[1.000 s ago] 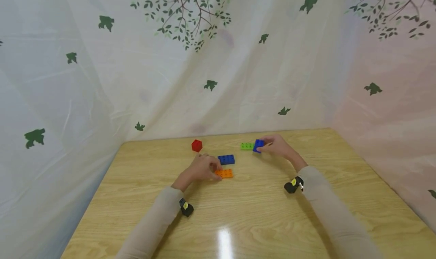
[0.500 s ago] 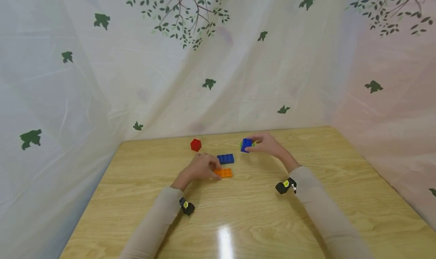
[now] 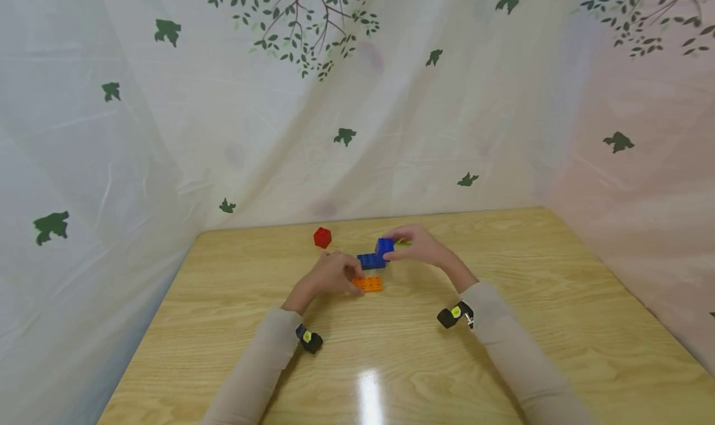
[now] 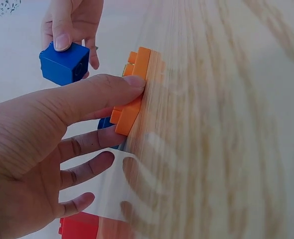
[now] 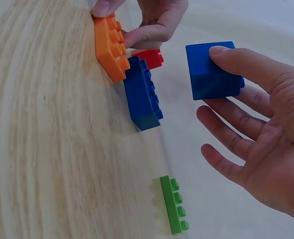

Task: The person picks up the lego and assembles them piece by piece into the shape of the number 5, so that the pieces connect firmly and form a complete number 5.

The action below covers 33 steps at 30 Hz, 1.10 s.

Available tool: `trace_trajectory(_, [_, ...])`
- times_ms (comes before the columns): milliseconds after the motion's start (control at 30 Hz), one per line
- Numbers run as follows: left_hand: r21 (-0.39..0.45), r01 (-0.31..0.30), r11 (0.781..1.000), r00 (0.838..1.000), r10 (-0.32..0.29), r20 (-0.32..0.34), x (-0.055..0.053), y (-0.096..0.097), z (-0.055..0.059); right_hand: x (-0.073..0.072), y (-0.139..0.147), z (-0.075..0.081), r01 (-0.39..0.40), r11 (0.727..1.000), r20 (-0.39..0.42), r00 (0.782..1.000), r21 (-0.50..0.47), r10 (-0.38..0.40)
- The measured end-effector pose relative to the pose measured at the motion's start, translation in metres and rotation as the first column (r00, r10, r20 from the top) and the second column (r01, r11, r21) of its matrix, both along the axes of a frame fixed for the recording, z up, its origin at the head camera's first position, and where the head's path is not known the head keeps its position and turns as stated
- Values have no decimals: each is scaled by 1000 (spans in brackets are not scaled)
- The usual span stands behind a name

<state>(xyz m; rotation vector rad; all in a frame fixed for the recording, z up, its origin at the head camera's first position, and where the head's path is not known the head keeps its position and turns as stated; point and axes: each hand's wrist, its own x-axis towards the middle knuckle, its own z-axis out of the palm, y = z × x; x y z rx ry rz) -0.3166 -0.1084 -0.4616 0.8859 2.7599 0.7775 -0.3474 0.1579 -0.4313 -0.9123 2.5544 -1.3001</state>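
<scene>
Across the wooden tabletop (image 3: 167,350), the right hand (image 3: 419,246), fingers pinching a raised blue block (image 3: 385,249), has just swung leftward past the green brick (image 5: 173,206) towards the long blue brick (image 3: 368,262), bringing its piece nearer the orange brick (image 3: 372,283) pinched by the left hand (image 3: 332,272).

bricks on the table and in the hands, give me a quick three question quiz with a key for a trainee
1. Which hand holds a blue brick above the table?
2. True or false: the left hand pinches the orange brick.
3. Fill in: in the head view, the brick farthest left is the ___.

Key: 1. the right hand; 2. true; 3. red brick.
</scene>
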Motion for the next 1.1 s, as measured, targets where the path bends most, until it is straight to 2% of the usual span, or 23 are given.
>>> trace_trajectory(200, [6, -7, 1000, 1000, 7, -1, 2, 0, 0, 4, -9, -6, 1, 1000, 9, 1000, 28, -1])
trace_trajectory(367, [13, -7, 1000, 1000, 7, -12, 2, -1, 0, 7, -13, -7, -30, 998, -1, 1000, 55, 30])
trace_trajectory(567, [24, 2, 1000, 998, 0, -57, 0, -1, -5, 11, -15, -8, -40, 997, 8, 999, 72, 39])
trace_trajectory(767, [41, 3, 999, 998, 0, -64, 1, -1, -10, 14, -16, -12, -64, 993, 3, 998, 96, 64])
trace_trajectory(1100, [30, -4, 1000, 997, 6, -78, 1, -1, -9, 13, -17, -11, -82, 989, -2, 997, 121, 83])
